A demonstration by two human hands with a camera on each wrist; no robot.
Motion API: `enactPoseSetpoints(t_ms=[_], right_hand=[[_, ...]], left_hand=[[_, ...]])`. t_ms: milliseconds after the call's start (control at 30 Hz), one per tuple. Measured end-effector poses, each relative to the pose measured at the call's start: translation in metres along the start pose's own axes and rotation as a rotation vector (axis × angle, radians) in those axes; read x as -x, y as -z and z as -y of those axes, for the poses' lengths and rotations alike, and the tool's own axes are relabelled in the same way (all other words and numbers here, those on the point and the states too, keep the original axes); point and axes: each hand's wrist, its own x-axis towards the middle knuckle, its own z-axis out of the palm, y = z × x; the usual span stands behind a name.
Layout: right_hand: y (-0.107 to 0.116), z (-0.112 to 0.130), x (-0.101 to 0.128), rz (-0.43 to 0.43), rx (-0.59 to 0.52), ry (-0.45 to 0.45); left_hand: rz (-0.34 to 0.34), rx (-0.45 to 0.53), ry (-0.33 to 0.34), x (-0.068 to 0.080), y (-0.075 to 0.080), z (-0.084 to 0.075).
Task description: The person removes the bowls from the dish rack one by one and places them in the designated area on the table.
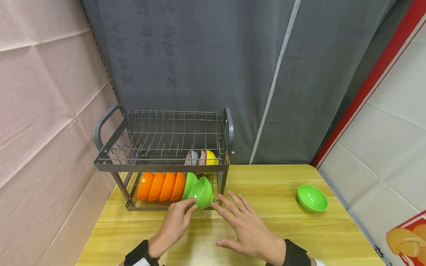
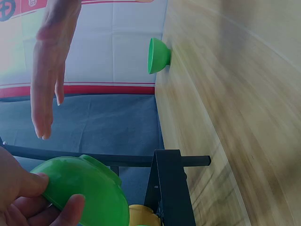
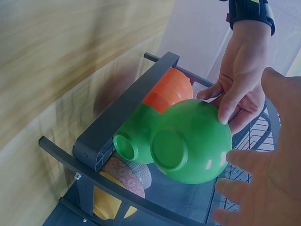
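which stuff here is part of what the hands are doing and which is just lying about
In use:
- green bowl, held at its rim by the left hand
- right hand, open beside the bowl
- rack, lower shelf with orange bowls and another green one

Lying about:
- second green bowl, alone on the table
- yellow bowl and patterned bowls at the back of the rack
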Motion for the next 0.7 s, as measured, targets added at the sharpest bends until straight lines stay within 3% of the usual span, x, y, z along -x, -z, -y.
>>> enactPoseSetpoints(t_ms=[700], right_hand=[[0.01,-0.002,-0.01,0.016,-0.009,0.003]], left_hand=[[0.027,-0.126,-0.167,0.017,0.002,-0.007]])
